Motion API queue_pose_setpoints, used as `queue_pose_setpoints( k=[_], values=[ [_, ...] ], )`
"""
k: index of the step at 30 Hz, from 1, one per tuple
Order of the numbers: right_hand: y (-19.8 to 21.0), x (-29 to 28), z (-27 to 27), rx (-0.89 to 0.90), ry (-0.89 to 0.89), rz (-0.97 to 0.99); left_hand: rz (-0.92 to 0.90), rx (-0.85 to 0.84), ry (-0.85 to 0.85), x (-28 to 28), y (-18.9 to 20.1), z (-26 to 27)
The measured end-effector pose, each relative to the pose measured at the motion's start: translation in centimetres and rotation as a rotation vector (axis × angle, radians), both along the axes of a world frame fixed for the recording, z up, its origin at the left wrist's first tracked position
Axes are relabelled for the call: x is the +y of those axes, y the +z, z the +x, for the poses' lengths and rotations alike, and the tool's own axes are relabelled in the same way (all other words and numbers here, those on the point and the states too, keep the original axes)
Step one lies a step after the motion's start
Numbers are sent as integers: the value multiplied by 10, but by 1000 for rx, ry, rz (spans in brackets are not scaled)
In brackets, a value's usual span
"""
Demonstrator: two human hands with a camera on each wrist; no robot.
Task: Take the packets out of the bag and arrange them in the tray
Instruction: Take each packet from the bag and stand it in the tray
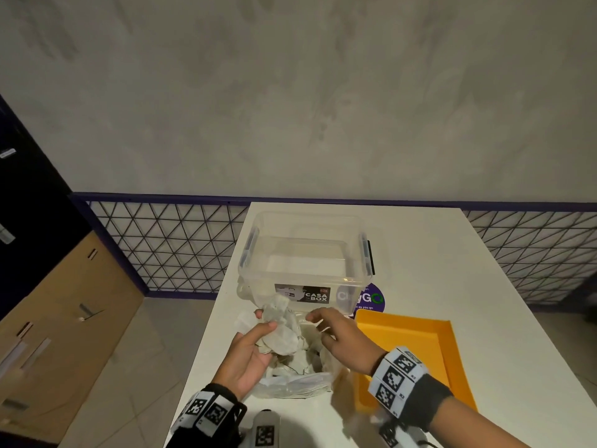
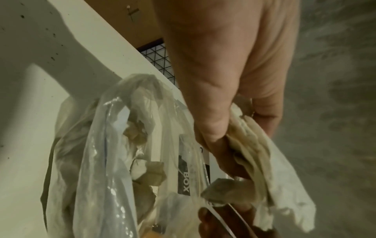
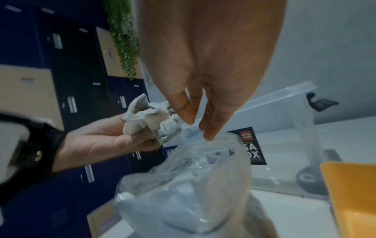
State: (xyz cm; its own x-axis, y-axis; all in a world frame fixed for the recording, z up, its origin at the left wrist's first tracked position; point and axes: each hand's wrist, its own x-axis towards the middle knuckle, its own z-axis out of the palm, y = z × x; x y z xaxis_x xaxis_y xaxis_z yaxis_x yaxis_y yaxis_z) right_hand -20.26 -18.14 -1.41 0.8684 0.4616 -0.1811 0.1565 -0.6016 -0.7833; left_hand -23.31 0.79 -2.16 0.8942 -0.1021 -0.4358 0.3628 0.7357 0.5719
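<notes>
My left hand [image 1: 266, 320] grips a crumpled bunch of white packets [image 1: 281, 334] just above the mouth of a clear plastic bag [image 1: 300, 383]. The bag lies on the white table [image 1: 484, 286] with more packets inside. In the left wrist view the thumb and fingers [image 2: 211, 128] clamp the packets [image 2: 264, 153] over the bag [image 2: 114, 161]. My right hand [image 1: 318, 318] hovers at the bag's mouth with relaxed fingers pointing down [image 3: 199, 128] and holds nothing; its tips are close to the bag's rim [image 3: 223, 145]. The orange tray [image 1: 416, 337] sits to the right of the bag with nothing in it.
A clear lidless storage box [image 1: 307, 250] with a black label stands directly behind the bag. A purple round sticker [image 1: 371, 299] lies by the box. The table's left edge is close to my left hand. A wire mesh fence [image 1: 168, 247] and cabinets [image 1: 64, 302] lie beyond.
</notes>
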Motion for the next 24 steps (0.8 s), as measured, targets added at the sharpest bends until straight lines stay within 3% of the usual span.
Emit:
queue_pose_setpoints(
  k=[4,10,20,24],
  values=[
    [-5,12,2,335,-23,125,-58,21,-9,-6,5,0],
    [0,19,-1,691,-130,560,-100,-17,-67,-11,12,-5],
    [11,-7,6,867,-268,837,-83,14,-1,-17,2,-3],
    [18,-15,12,805,-196,772,-64,7,-4,-24,2,-2]
  ],
)
